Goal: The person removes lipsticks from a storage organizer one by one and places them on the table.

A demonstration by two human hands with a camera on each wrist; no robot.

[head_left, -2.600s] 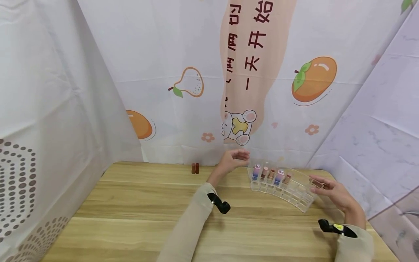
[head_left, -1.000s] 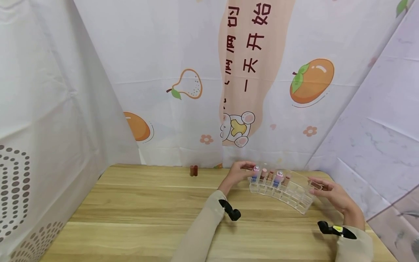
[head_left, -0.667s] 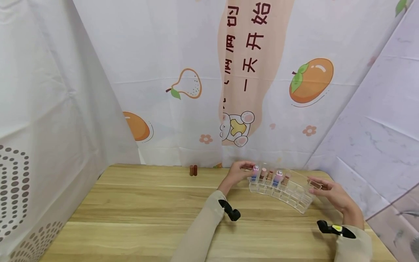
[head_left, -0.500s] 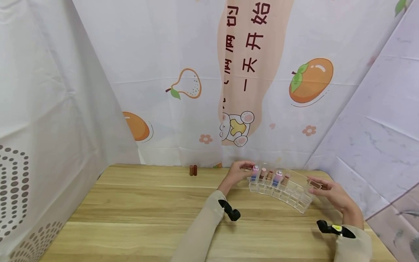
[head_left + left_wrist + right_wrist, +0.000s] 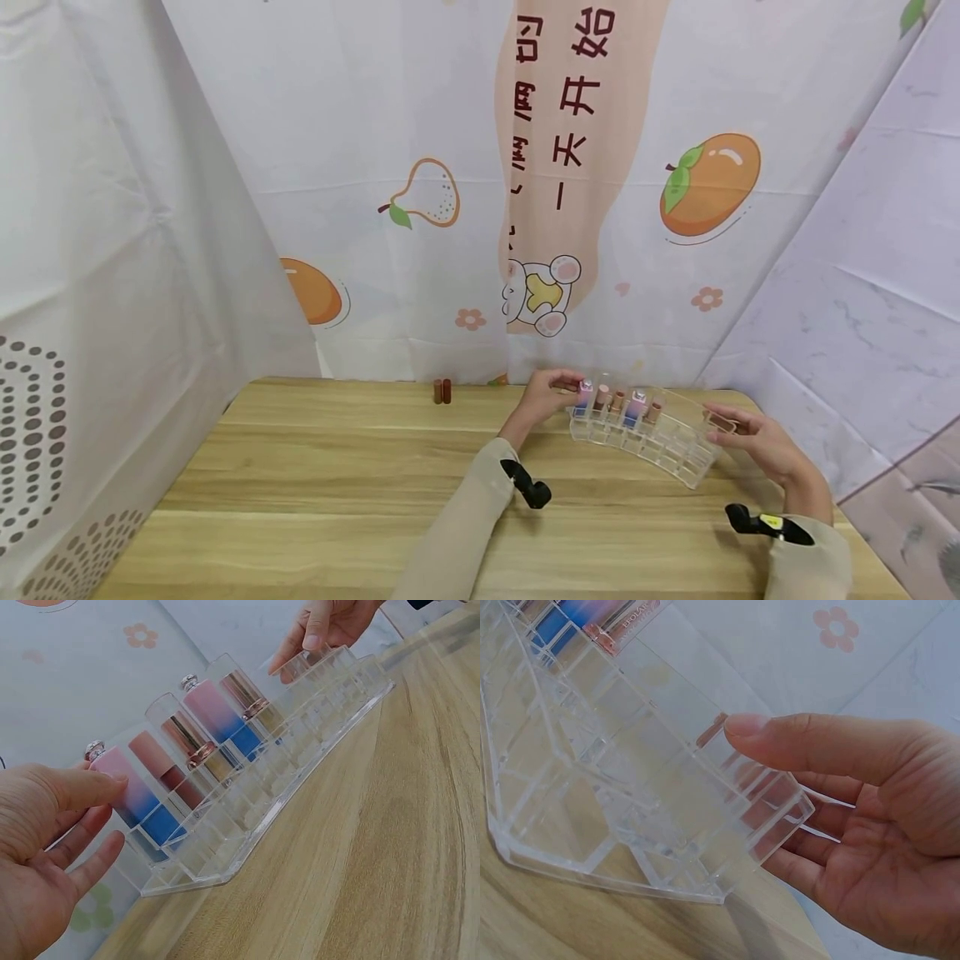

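Observation:
A clear lipstick organizer [image 5: 637, 442] with stepped compartments stands at the table's back right. At its left end, my left hand [image 5: 542, 396] pinches a pink-and-blue lipstick tube [image 5: 135, 791] that sits in a back-row slot, the thumb across its front and a finger behind. My right hand [image 5: 768, 442] grips the organizer's right end, thumb [image 5: 750, 727] at the upper edge and fingers behind the clear wall. Between the hands, the same back row holds a pink-capped tube [image 5: 161, 765], a second pink-and-blue tube [image 5: 217, 716] and clear-capped lipsticks [image 5: 240, 694].
Two small brown-red lipstick tubes [image 5: 442, 392] stand upright at the back of the wooden table [image 5: 337, 483], left of the left arm. A white fruit-printed curtain [image 5: 420, 275] hangs along the back edge, with more sheets at both sides.
The left hand, earlier raised just left of the organizer, has moved right and down onto the leftmost lipstick tube. Over the last second both hands have stayed put; the right keeps its grip.

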